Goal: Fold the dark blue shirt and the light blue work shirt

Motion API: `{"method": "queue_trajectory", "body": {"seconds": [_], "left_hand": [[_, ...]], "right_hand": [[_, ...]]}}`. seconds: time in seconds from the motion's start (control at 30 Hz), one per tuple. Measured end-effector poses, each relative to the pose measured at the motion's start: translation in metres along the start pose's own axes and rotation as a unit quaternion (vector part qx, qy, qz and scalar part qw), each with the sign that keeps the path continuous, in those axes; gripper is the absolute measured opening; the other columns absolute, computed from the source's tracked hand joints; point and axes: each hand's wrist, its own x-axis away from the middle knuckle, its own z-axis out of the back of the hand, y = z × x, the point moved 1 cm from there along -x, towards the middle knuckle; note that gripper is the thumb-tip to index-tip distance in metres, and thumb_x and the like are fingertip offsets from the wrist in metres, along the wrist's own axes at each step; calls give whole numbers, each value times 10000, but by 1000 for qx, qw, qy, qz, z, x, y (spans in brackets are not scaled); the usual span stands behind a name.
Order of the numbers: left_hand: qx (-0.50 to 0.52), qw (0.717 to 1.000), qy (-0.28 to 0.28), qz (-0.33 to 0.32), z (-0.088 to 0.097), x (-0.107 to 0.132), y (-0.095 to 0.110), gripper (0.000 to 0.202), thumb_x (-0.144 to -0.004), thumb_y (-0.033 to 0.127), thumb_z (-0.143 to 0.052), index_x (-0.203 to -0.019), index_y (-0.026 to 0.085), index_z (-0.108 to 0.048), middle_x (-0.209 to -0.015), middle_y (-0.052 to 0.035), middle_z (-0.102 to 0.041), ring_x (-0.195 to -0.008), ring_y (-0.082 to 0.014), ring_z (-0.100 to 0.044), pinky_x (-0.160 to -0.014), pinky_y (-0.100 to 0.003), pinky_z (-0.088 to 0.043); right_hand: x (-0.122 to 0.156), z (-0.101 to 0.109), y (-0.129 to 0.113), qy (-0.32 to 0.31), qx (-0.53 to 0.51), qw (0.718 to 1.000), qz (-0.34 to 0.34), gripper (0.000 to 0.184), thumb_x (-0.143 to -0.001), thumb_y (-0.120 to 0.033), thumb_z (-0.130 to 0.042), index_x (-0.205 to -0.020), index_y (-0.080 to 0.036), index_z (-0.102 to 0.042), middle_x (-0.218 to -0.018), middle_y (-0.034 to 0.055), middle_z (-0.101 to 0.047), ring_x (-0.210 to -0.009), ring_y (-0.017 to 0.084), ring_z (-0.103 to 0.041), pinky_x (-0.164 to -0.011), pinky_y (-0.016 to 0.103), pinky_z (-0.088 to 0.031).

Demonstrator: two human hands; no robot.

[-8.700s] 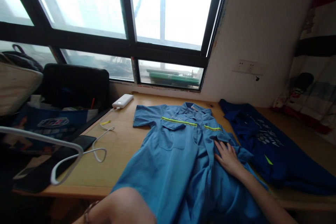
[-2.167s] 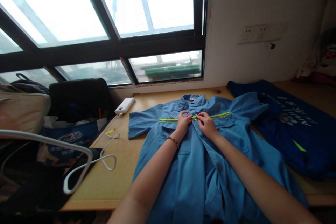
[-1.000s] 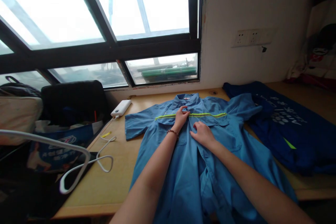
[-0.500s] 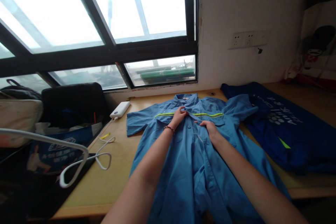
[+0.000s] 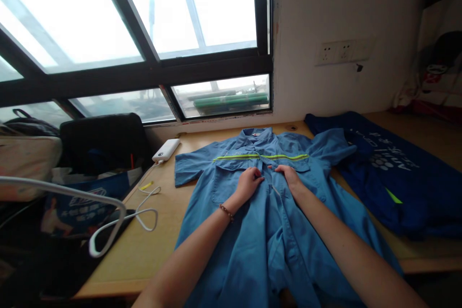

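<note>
A blue short-sleeved shirt [image 5: 231,231] lies front up on the wooden table, its collar toward the window and a yellow-green stripe across the chest. My left hand [image 5: 249,184] is closed on the left front edge of the shirt, just below the stripe; a beaded bracelet circles that wrist. Opposite it, my right hand [image 5: 289,178] pinches the other front edge near the pocket flap. Below both hands the two front edges lie apart. Whether a button is between the fingers cannot be made out.
A dark blue garment with white print [image 5: 404,178] lies at the right. On the left, a white power bank [image 5: 166,150] sits on the table [image 5: 119,260], with a white cable [image 5: 147,221] curling toward me. A black chair back [image 5: 103,149] and a blue bag [image 5: 86,207] stand beyond the left edge.
My left hand has moved down the shirt front from the stripe to just below it, and grips the edge there. My right hand has stayed nearly in place.
</note>
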Motion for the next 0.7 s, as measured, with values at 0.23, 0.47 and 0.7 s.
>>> {"method": "queue_trajectory", "body": {"seconds": [0.23,0.47,0.7], "left_hand": [[182,981,19,57,5,5,0,192,-718,334,-575,-670,160,-509,-566,20,-543,-512,-100,-503,-503,-210,-370],[516,825,-98,210,10,5,-6,261,-659,290,-669,-748,120,-492,-623,-42,-624,-530,-107,-596,-498,-193,-472],[579,776,-138,209,14,5,-14,254,-668,223,-680,-801,99,-503,-723,-100,-655,-652,-154,-646,-606,-230,-525]], "right_hand": [[19,-17,-7,-81,184,974,108,183,-561,-222,-480,-572,-157,-650,-574,-3,-618,-609,153,-543,-614,251,-429],[24,-23,-2,-64,338,924,164,225,-621,-232,-447,-510,-154,-626,-466,-7,-553,-536,147,-512,-498,233,-369],[21,-21,4,-49,307,938,150,290,-712,-272,-410,-669,-159,-674,-506,29,-600,-506,162,-542,-477,253,-404]]}}
